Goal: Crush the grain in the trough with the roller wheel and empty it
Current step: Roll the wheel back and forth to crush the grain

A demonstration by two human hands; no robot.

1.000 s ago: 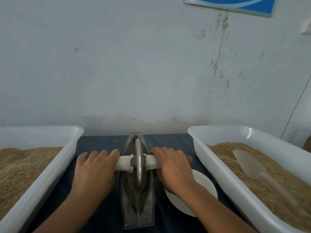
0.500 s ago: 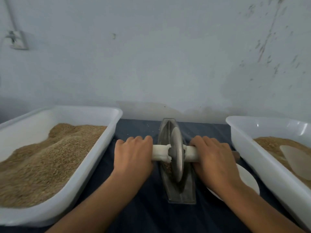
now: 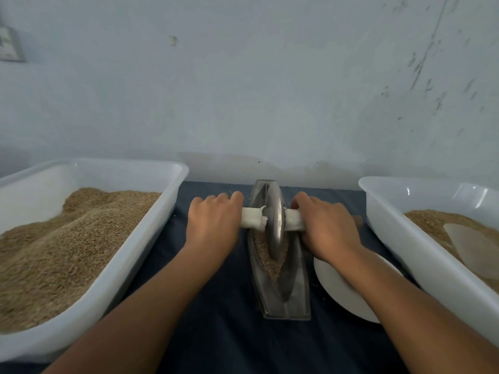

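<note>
Now the roller wheel (image 3: 274,224) has rolled further away from me, up to the far part of the trough (image 3: 293,290). My left hand (image 3: 213,225) is curled around the white handle (image 3: 249,217) on its side, and my right hand (image 3: 325,229) is curled around the other end. Brown grain (image 3: 271,261) lies in the trough, just behind the wheel. A white plate (image 3: 343,290) sits under my right arm. Big white tubs (image 3: 151,220) of grain stand on both sides on the dark cloth (image 3: 216,333).
</note>
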